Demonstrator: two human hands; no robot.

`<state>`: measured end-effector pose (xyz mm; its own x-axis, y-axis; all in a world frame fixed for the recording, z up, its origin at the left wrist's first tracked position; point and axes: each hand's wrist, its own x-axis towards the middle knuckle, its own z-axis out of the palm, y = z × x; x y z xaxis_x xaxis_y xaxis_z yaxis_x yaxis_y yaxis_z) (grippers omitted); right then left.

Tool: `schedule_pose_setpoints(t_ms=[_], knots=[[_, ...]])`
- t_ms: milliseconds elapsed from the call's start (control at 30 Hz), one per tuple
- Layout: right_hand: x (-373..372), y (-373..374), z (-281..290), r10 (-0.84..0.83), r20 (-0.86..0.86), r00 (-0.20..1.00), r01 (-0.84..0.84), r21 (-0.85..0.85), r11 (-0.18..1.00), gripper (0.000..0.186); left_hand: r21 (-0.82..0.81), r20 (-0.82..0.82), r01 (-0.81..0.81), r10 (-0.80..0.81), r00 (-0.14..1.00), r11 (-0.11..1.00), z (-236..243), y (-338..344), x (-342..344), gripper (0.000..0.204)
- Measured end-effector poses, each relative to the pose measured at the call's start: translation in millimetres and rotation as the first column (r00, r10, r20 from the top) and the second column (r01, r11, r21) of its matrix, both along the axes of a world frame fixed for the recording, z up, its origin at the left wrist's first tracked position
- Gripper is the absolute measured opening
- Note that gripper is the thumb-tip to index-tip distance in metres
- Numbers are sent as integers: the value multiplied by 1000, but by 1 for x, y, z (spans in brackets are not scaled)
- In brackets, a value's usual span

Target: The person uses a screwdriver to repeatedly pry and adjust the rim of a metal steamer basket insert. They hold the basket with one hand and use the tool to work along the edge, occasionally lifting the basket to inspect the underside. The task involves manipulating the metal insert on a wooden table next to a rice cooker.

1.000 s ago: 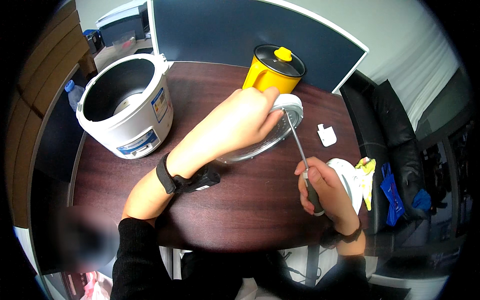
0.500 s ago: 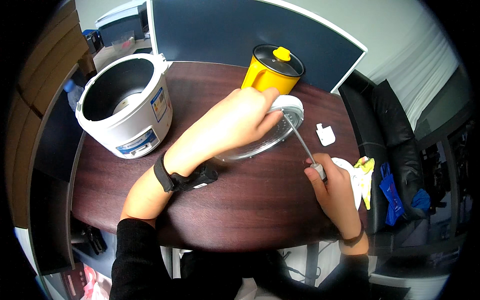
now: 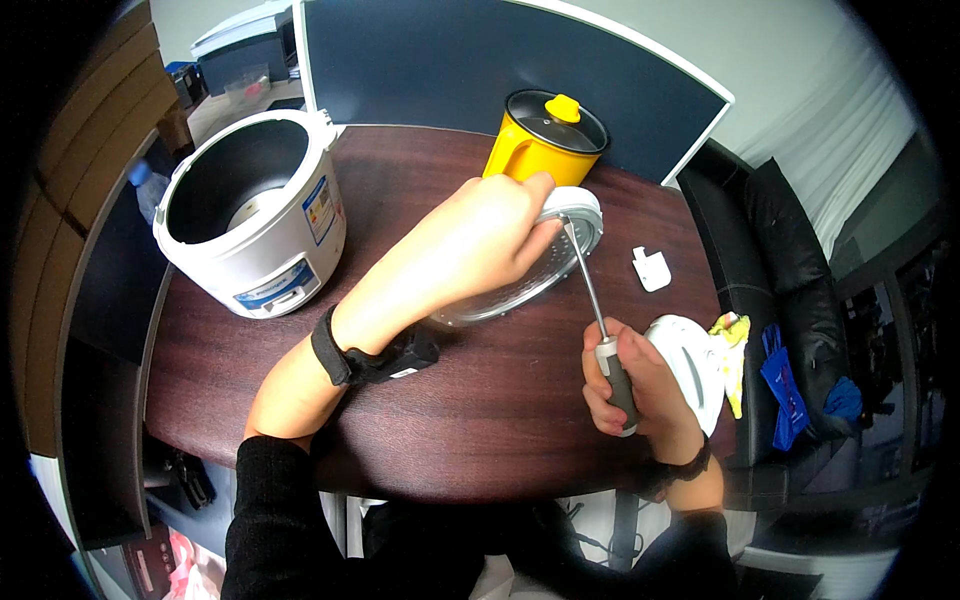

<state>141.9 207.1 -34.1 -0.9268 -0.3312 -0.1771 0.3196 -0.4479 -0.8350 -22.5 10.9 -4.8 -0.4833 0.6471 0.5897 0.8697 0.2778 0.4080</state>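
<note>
On the table [image 3: 480, 420], the silver perforated disc [image 3: 555, 268] stood tilted near the yellow pot [image 3: 545, 150]. The left hand [image 3: 495, 225] pinched its white far edge; the right hand [image 3: 645, 385] was wrapped around the handle of a screwdriver [image 3: 594, 302], its tip at that edge beside the left thumb. The step in hand looked like turning a fastener there, though none could be made out; the next move seemed to call for a steady tip and another twist. Half a second earlier, the right hand covered more of the handle, farther right; the left hand had barely shifted.
</note>
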Motion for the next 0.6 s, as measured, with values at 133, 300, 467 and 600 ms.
schedule_pose_setpoints(t_ms=[133,300,467,600], knots=[[2,-4,9,-85,-133,987,134,417,899,34,-6,22,31,-31,999,1000,2,-1,-2,25],[6,-3,25,152,-568,809,554,823,126,21,-6,21,50,-50,999,999,2,0,-2,25],[7,-1,38,339,-546,766,625,755,-198,19,-11,-3,29,-29,1000,1000,0,-1,1,26],[6,3,38,287,-506,814,539,841,-46,18,-5,-17,27,-27,1000,1000,-1,1,4,26]])
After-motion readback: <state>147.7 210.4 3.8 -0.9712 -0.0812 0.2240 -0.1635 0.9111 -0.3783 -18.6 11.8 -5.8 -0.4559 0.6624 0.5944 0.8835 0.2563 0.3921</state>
